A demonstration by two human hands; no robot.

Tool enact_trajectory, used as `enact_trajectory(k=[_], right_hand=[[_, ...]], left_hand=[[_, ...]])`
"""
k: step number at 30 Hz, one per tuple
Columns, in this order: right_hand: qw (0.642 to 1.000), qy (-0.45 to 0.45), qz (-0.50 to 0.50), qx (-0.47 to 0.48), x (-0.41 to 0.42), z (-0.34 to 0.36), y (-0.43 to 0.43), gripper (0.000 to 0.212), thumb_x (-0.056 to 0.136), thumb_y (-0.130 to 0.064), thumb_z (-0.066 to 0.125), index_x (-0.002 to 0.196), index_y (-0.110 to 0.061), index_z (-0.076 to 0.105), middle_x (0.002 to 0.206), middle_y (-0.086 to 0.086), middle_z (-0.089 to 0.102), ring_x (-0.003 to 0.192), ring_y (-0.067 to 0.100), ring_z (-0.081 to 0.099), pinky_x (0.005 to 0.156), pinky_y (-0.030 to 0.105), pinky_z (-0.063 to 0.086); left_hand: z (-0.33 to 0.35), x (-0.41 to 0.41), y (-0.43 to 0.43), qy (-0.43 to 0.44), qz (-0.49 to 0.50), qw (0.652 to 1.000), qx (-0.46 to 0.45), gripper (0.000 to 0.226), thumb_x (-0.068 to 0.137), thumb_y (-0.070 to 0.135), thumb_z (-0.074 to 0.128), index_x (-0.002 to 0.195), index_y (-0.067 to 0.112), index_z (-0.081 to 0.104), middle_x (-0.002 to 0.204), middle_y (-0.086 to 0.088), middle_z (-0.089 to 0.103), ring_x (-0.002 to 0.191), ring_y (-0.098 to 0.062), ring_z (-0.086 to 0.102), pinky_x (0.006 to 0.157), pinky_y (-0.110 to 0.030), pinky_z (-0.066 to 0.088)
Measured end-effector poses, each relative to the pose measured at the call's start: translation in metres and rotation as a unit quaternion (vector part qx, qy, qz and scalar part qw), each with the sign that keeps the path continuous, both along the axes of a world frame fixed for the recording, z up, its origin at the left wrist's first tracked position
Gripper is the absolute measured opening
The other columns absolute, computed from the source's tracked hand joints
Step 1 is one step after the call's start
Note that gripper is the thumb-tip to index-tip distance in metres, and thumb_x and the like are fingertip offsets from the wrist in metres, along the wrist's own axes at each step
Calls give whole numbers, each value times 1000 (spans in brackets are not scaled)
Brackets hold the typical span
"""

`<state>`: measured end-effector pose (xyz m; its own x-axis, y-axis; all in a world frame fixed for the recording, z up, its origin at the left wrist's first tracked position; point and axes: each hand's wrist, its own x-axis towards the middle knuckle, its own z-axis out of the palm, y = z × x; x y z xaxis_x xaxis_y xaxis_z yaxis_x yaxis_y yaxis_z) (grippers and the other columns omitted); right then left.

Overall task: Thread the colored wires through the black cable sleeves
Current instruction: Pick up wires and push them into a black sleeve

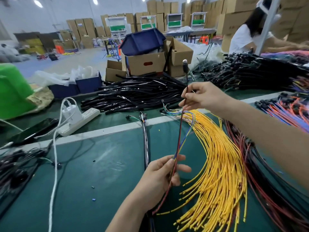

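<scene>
Above the green tabletop [100, 164], the left hand [160, 180] pinches the colored wires [179, 136] low while the right hand [204, 97] grips the black sleeve [186, 91] around their upper end.

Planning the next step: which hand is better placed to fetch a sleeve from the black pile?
Right, probably. The right hand is raised beside the black sleeve pile; the left hand, lower and farther away, pinches the colored wires and can hold them.

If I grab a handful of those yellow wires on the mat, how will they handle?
Probably floppy: the yellow wires curve in a loose fan across the green mat. Likely light, being thin. Loose strands may slip out and splay, since nothing visible ties them together.
</scene>
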<state>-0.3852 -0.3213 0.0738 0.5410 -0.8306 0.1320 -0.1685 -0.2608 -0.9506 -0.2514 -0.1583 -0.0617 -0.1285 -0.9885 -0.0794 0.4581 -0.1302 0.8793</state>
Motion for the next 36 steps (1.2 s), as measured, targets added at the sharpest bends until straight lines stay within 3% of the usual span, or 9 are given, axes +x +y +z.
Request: enact_trajectory(k=[5,8,14,18,22,30,32,34,36], right_hand=[[995,-40,-65,61,-7,-3,-27,22,97,6,43,79,-3,54,58,10,67,48,12,65,56,18,57],[995,-25,-75,60,-9,-12,-34,22,97,5,41,80,-2,52,74,21,62,48,12,66,57,18,57],[984,-55,-146,85,-20,-17,-48,24,98,4,40,79,-4,51,78,22,59,47,16,66,52,20,57],[971,-99,-198,89,-26,-16,-54,25,98,3,41,77,-5,51,76,20,61,48,17,66,52,22,57],[964,-93,-234,88,-29,-15,-58,25,99,2,41,77,-5,50,69,18,62,45,17,65,49,21,55],[940,-96,-301,132,-47,-24,-71,23,99,2,37,79,-3,47,74,21,57,42,18,63,44,23,54],[947,-57,-270,162,-52,-31,-71,11,99,-2,44,95,5,51,84,26,59,58,26,67,47,25,56],[955,8,-243,171,-64,-39,-73,17,98,-6,49,104,10,51,93,28,60,70,31,67,49,26,57],[945,45,-287,151,-83,-42,-78,15,97,-4,48,96,9,54,90,24,59,57,28,67,44,25,55]], left_hand=[[1,6,-4,112,4,993,29,32,90,13,46,115,-2,61,66,1,54,45,-3,34,48,-15,34],[-1,8,-3,132,7,991,33,34,89,14,48,116,-2,61,64,2,48,47,-4,34,49,-16,33],[-4,8,-4,131,6,990,45,32,88,19,51,109,3,69,59,5,43,48,-5,37,51,-17,39],[-4,8,-2,111,-14,993,42,33,89,20,51,114,3,64,60,6,44,46,-3,39,50,-17,39],[-4,8,0,102,-26,994,41,34,89,16,52,118,2,62,63,4,46,48,-5,39,52,-18,41],[1,5,5,44,-32,998,43,30,88,10,47,112,-1,61,64,3,47,54,-7,39,58,-19,40],[2,6,7,47,-45,997,44,24,88,11,48,105,0,59,62,2,47,50,-7,40,54,-19,42],[3,8,8,54,-53,996,40,18,87,12,47,100,2,57,61,1,48,48,-7,41,52,-19,43],[3,10,8,60,-54,996,37,16,88,13,47,97,4,56,60,0,49,46,-7,42,50,-20,42]])
